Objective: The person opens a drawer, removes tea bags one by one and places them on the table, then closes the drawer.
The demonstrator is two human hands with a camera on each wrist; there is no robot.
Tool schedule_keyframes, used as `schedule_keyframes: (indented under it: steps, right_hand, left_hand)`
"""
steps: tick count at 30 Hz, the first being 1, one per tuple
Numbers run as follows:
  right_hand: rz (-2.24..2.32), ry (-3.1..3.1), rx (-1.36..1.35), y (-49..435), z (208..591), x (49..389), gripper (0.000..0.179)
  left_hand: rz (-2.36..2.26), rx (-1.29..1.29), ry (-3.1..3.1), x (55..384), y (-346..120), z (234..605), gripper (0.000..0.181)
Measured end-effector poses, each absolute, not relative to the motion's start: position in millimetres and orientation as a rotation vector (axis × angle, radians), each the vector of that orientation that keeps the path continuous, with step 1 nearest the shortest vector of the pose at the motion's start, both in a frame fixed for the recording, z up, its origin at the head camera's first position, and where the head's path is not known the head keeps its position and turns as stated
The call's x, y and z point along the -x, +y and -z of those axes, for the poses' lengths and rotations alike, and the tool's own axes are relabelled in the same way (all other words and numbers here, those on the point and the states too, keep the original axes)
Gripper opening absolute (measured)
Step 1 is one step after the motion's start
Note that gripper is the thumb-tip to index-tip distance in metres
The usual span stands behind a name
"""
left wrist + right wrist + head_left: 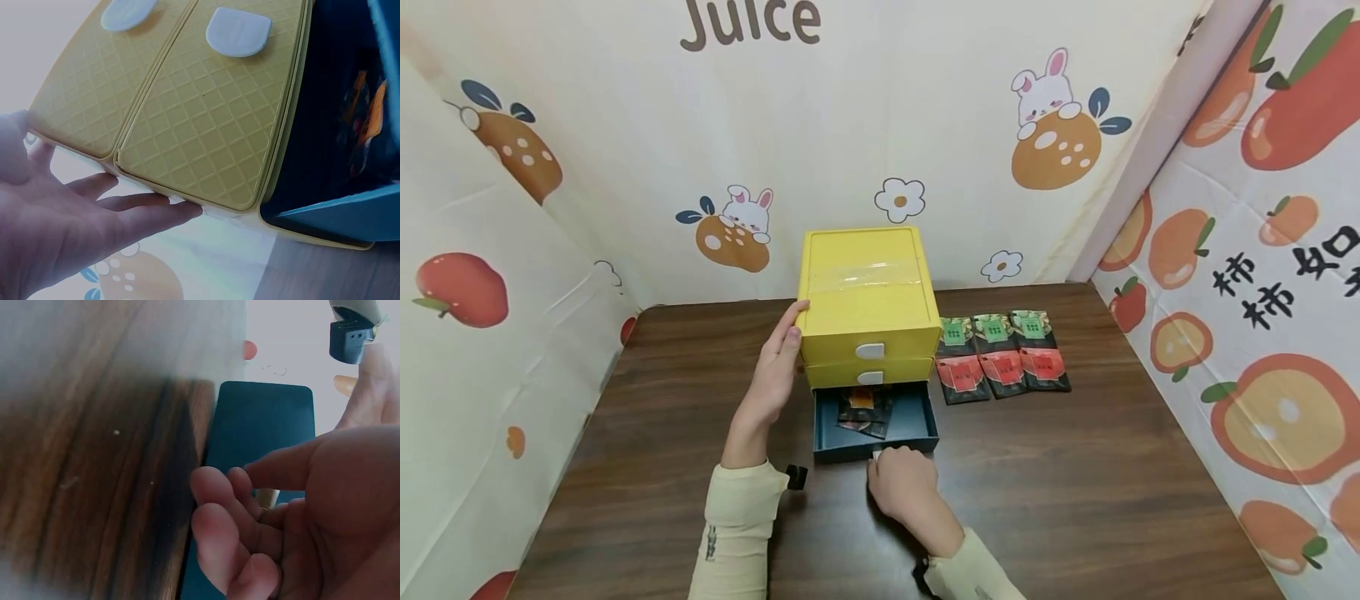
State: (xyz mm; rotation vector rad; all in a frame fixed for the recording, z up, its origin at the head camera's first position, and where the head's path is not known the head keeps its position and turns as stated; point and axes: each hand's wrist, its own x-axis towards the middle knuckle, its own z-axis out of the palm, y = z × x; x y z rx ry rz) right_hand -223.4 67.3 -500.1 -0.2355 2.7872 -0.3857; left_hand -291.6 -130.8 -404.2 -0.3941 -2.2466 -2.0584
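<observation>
A yellow drawer cabinet (868, 308) stands against the back wall, with white tabs on its two upper drawers. Its bottom drawer (917, 425), dark blue, is pulled out, and several dark packets (863, 406) lie inside. Along the cabinet's left side rests my left hand (772, 375); in the left wrist view its fingers (150, 212) extend against the side wall, the thumb near the top edge. At the drawer's front, my right hand (910, 483) pinches the pull tab (267, 499), its fingers curled and partly hiding it.
Right of the cabinet, several black packets with green and red labels (1000, 357) lie in a row on the brown wooden table (1075, 483). Cloth walls (865, 108) with printed fruit and rabbits enclose the table at the back and sides.
</observation>
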Motion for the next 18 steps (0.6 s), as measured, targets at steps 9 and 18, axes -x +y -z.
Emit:
schedule_keyframes:
  steps: [9,18]
  right_hand:
    - [0.394,2.791,0.340,76,498,208,0.049]
    - [0.423,2.776,0.374,80,510,202,0.050]
  left_hand:
    - [2.075,0.392,-2.213,304,-136,428,0.047]
    - [2.063,0.390,-2.221,299,-133,423,0.046]
